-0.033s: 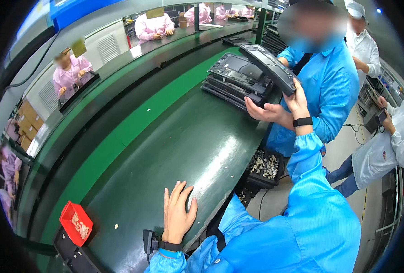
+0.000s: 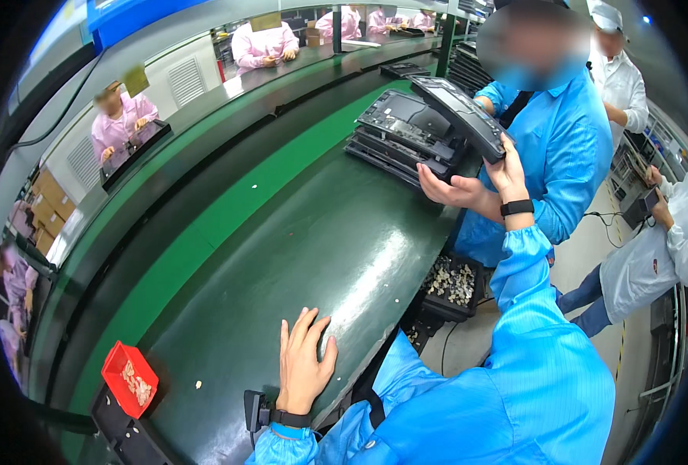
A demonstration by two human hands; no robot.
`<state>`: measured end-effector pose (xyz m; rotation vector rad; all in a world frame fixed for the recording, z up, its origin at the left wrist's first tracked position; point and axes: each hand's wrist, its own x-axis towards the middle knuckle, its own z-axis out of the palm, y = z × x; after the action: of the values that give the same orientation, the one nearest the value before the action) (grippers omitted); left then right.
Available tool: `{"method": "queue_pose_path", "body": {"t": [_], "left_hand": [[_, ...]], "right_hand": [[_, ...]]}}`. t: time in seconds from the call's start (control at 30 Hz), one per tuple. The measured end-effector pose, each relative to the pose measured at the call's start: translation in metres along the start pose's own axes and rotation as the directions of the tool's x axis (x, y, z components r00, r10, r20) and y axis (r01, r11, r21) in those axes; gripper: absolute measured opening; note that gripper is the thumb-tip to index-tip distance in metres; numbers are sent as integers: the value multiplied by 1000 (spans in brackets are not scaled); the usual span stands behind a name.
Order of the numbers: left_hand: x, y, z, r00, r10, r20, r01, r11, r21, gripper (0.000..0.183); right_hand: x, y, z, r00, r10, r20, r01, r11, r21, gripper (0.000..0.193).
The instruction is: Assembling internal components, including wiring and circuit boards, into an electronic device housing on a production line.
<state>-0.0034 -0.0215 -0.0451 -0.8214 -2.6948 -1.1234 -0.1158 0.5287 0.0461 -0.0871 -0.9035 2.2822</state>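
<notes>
A flat, black, rectangular panel (image 2: pixel 460 115) slants up-left from the fingers of the right hand (image 2: pixel 507 169), closed on its near corner, seemingly to steady it; shifting it calls for firm grip. The empty left hand (image 2: pixel 305 368) rests, fingers spread, on the glossy green tabletop (image 2: pixel 243 310).

view: head, left of 2 side-by-side fisheyes | from: wearer's head, above green bench (image 2: pixel 282 260) | faces: down and out across it, upright, unmirrored | near: left hand (image 2: pixel 305 363) low centre, right hand (image 2: pixel 508 172) farther up | far: pink-clad workers (image 2: pixel 263 46) along top and left | rim: dark, straight edges bending
</notes>
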Motion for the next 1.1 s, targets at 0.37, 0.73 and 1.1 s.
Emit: {"method": "queue_pose_path", "body": {"t": [0.37, 0.73, 1.1], "left_hand": [[-4, 2, -5, 999, -30, 14, 30, 999, 23, 34], [-3, 2, -3, 1000, -19, 8, 19, 1000, 13, 33], [-4, 0, -1, 1000, -8, 3, 8, 999, 34, 33]], "right_hand": [[17, 15, -26, 996, 27, -87, -29, 999, -24, 31], [74, 12, -2, 994, 100, 39, -91, 979, -183, 28], [47, 44, 13, 981, 195, -1, -169, 844, -509, 34]]}}
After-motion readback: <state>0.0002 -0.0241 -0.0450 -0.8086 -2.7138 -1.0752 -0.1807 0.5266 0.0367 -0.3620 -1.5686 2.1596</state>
